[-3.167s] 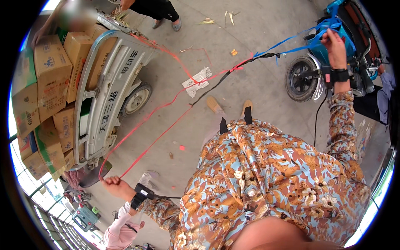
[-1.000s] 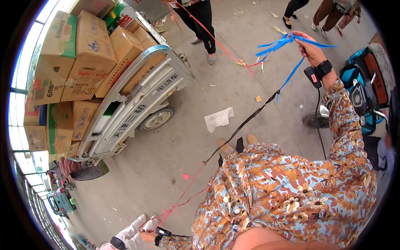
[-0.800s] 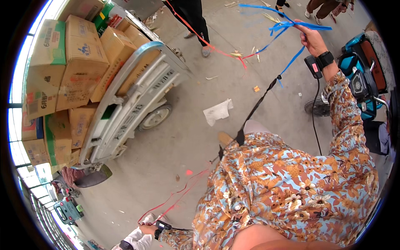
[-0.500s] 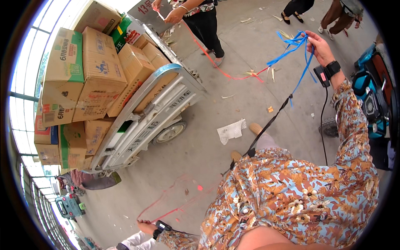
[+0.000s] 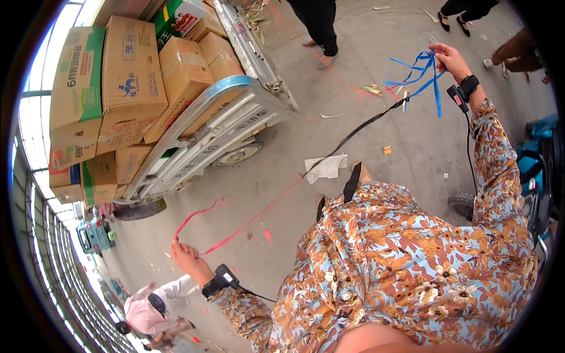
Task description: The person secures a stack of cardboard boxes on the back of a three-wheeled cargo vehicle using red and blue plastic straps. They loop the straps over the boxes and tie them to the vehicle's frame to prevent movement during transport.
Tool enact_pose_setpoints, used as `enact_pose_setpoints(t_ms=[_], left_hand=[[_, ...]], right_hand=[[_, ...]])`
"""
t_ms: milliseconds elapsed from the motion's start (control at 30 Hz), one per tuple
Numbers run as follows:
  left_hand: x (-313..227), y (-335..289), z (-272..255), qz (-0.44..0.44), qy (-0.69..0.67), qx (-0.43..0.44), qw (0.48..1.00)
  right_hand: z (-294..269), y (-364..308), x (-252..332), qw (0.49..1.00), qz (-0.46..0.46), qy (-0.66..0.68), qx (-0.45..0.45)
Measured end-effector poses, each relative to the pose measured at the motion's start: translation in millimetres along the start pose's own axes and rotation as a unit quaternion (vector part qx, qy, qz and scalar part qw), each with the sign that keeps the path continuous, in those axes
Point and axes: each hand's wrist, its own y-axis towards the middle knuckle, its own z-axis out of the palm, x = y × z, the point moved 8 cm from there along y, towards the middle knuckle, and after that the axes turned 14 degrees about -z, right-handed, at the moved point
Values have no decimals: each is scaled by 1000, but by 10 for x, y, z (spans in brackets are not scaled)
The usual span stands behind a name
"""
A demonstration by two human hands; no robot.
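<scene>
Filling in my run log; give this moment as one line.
left hand: holding red string | right hand: holding blue straps | black cord: between hands | cardboard boxes: on cart

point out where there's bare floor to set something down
Bare floor shows between the cart wheel and the white mesh sheet, and from the orange scrap right to the black cable, bar one small white bit. It is crowded below the right hand, with blue ribbon and husks; red ribbon trails from the left hand; cartons pack the cart.
</scene>
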Motion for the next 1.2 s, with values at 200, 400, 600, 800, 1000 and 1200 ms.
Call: enact_pose_setpoints(t_ms=[200,400,600,800,1000,1200], left_hand=[[288,-415,1275,-39,43,145,988],[538,-1314,2526,-49,97,377,920],[535,-1073,3188,34,156,387,908],[636,-213,3189,124,184,353,909],[607,1437,3834,-11,155,385,910],[226,3396,4825,-59,97,472,874]], right_hand=[[657,32,306,851,-162,-499,27],[3384,-1193,2527,846,-462,38,262],[3978,-786,2347,854,-172,146,469],[3561,1045,2361,973,-197,103,64],[5387,2129,2561,911,-252,-182,271],[7192,3431,2713,821,-221,-187,492]])
